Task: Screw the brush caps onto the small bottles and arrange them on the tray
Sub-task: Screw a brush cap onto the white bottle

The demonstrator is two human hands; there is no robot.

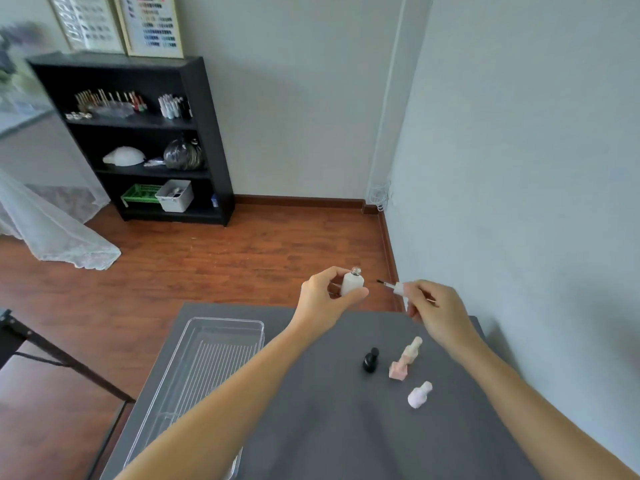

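My left hand [323, 301] holds a small white bottle [351, 283] upright above the far edge of the grey table [346, 427], its threaded neck uncovered. My right hand [438, 315] grips a white brush cap [398, 288], and the dark brush tip points left toward the bottle, a short gap away. On the table stand a capped black bottle [370, 360] and a capped pale pink square bottle [405, 358], with a capped lilac round bottle [419, 394] nearer me. The clear plastic tray [225, 327] lies at the table's left with nothing visible in it.
A grey wall [519, 168] runs close along the table's right side. Beyond the table's far edge is wooden floor [207, 258], with a black shelf unit [138, 133] at the back left. A dark metal frame [62, 358] stands to the left of the table.
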